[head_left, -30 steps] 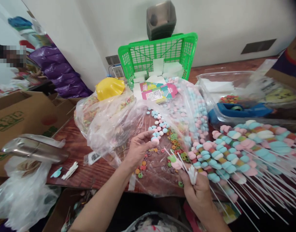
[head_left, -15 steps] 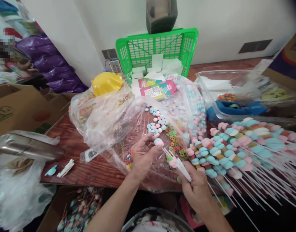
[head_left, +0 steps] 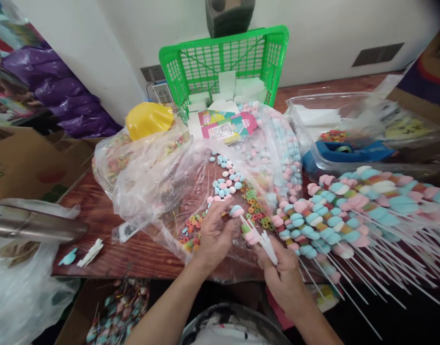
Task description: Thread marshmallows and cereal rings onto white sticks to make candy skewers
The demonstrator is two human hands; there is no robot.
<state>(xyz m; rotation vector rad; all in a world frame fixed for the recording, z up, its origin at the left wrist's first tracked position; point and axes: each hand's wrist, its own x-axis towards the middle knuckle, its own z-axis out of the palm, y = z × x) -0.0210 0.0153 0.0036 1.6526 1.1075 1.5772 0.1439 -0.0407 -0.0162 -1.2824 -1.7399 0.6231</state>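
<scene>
My right hand [head_left: 282, 270] grips a bundle of white sticks [head_left: 268, 247] at the front of the table. One stick carries a green gummy ring and a pink marshmallow [head_left: 251, 235] close to my fingers. At a stick's tip is a blue, white and pink marshmallow [head_left: 236, 211], pinched between thumb and fingers of my left hand [head_left: 216, 235]. Loose marshmallows [head_left: 227, 179] lie on the clear plastic beyond, with green and orange gummy rings [head_left: 254, 209] beside them. More colourful rings [head_left: 191, 232] are left of my left hand.
Finished-looking marshmallow skewers [head_left: 323, 215] are piled at the right. Behind stands a green basket [head_left: 223, 45]; a clear tub [head_left: 295, 112] is at the back right. A yellow bowl-like item [head_left: 150, 120] rests on bagged candy. A steel flask [head_left: 36, 223] lies left.
The view has shifted slightly, so the table's contents sit a little further left and higher. Both hands keep their hold, with the marshmallow still at the stick's tip.
</scene>
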